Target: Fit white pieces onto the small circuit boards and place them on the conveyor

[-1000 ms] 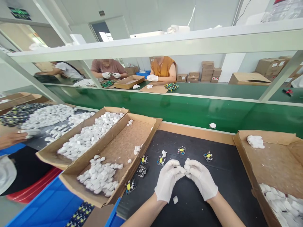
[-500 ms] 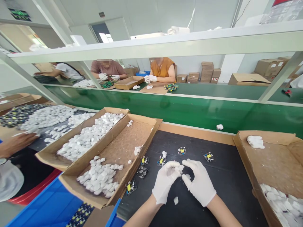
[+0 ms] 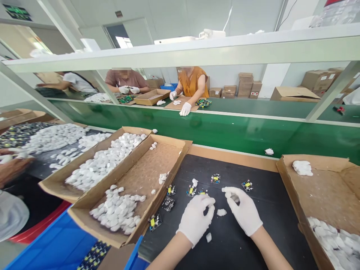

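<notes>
Looking down at the black mat [image 3: 281,217], we see our left hand [image 3: 195,219] loosely curled, its thumb and forefinger a little apart with nothing visible between them. Just beyond it lies a circuit board [image 3: 203,192], partly hidden; we cannot tell whether they touch. Our right hand [image 3: 244,210] is half open, thumb and forefinger spread, gripping nothing that we can make out. Between our hands lies a white piece [image 3: 221,212], and a second white piece [image 3: 208,237] rests nearer us. A cardboard tray [image 3: 150,165] on our left holds heaped white pieces [image 3: 116,210].
</notes>
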A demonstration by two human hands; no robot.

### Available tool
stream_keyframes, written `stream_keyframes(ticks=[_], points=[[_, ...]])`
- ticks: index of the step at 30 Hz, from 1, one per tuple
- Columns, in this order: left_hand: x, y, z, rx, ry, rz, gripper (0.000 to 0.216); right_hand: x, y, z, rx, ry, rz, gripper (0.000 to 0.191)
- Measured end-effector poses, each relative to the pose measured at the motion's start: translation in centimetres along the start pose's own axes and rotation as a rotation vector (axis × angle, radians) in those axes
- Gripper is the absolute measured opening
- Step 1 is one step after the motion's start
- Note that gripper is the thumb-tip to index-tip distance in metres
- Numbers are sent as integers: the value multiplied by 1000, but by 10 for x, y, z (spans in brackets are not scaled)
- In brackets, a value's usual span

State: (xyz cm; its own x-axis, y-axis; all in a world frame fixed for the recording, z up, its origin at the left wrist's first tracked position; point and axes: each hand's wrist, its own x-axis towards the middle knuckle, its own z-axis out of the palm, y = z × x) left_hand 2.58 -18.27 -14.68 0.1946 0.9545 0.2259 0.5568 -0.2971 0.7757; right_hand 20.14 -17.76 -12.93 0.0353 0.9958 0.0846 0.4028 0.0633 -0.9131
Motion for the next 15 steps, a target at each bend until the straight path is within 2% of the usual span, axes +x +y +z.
stream_keyframes(ticks=[3,7,10,12,15], points=[[-2,-4,1,296,-1,82,18,3,12,-1,-327,118,-175,30],[-4,1,2,386,-45,131,18,4,24,0,-496,166,-186,31],[-3,8,5,379,-119,162,25,4,25,0,-470,156,-246,37],[-2,11,6,374,-146,163,18,3,22,1,-393,99,-312,41],[-1,14,3,333,-96,159,5,-1,12,3,-282,0,-355,31]])
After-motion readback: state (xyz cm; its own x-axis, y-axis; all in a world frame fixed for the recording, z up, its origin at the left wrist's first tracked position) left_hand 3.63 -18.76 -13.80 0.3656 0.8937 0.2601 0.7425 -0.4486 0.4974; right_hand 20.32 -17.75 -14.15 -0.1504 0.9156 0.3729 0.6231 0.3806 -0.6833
